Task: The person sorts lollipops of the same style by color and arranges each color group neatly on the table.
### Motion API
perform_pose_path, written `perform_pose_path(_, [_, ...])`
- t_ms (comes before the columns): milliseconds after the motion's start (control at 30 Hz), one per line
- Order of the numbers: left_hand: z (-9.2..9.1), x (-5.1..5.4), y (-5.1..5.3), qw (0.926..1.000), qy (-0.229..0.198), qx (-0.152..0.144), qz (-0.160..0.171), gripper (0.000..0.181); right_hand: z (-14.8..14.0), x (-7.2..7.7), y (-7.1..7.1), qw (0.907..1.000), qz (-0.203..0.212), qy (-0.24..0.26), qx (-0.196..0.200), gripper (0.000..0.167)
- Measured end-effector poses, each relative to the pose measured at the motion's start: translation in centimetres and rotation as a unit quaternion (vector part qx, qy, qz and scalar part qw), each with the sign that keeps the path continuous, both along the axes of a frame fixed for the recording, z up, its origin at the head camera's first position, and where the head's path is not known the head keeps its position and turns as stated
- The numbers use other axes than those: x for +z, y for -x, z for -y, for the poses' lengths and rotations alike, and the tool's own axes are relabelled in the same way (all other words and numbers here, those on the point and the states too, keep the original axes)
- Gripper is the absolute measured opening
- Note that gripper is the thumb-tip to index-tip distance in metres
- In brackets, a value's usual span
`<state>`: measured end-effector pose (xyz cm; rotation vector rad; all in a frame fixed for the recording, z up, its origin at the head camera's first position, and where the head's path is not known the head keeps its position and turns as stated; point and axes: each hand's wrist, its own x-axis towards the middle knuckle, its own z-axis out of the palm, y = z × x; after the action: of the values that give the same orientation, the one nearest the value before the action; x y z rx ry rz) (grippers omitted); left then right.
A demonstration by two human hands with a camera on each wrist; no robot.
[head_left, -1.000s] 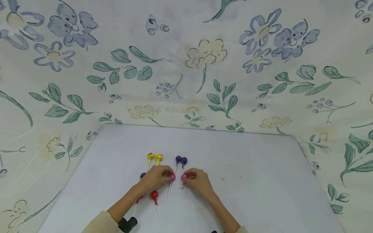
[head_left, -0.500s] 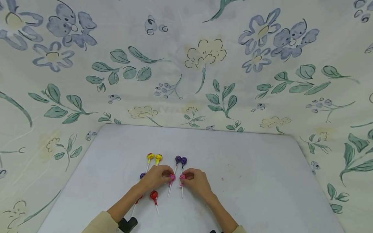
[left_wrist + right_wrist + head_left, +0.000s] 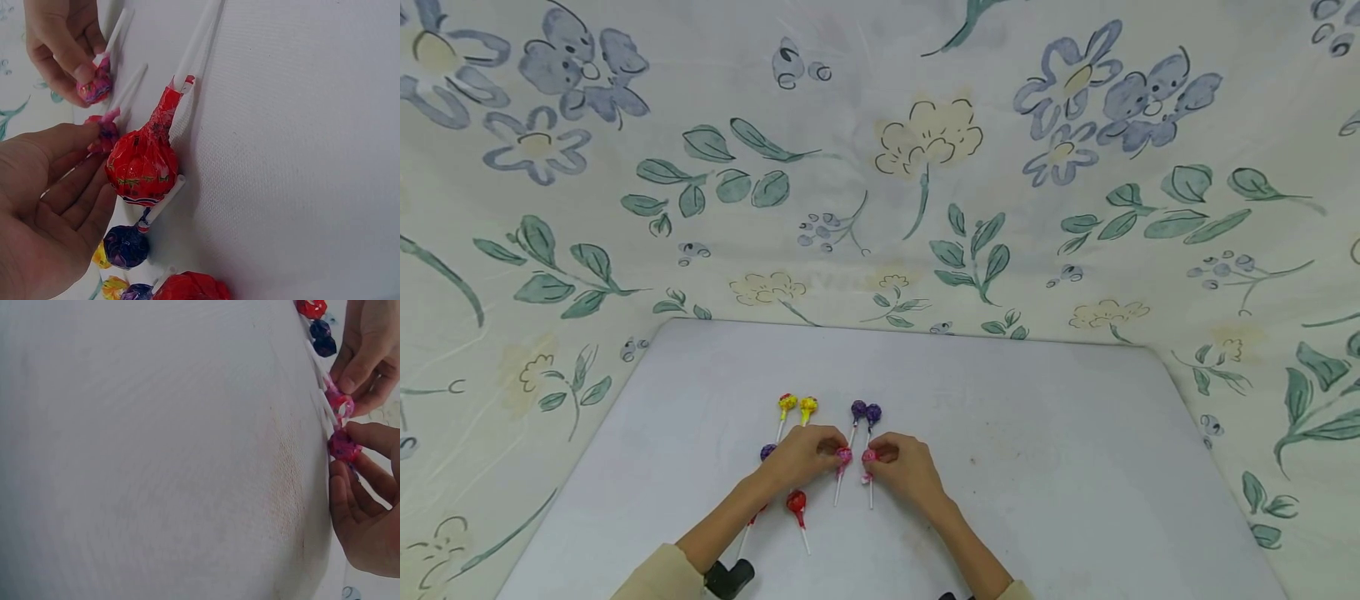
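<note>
Two pink-wrapped lollipops lie side by side on the white table, sticks toward the person. My left hand (image 3: 808,457) pinches the head of the left pink lollipop (image 3: 845,457) between thumb and fingertips. On the other side, my right hand (image 3: 910,472) pinches the right pink lollipop (image 3: 869,457) by its head. A small gap separates the two. Just beyond them, two purple lollipops (image 3: 866,412) sit with heads close together. In the left wrist view a red lollipop (image 3: 144,169) lies close beside the left hand.
Two yellow lollipops (image 3: 797,405) lie farther back on the left. A dark purple one (image 3: 767,452) is partly hidden by the left hand, and a red lollipop (image 3: 797,502) lies near the left forearm. The white table (image 3: 1075,467) meets a flowered cloth (image 3: 880,208) behind.
The right hand has shifted slightly left with its pink lollipop, narrowing the gap between the two. The left hand has stayed nearly still; its lollipop's stick has swung slightly right.
</note>
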<state>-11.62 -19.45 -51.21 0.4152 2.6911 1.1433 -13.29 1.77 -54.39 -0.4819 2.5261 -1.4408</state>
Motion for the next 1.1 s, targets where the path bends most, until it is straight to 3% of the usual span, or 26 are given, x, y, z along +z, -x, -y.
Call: perform_pose_path(1100, [0.04,0.21,-0.07,0.9999,-0.005,0.005,0.008,0.018,-0.06,0.14,0.03,1.0,-0.003,-0.004,-0.003,0.023])
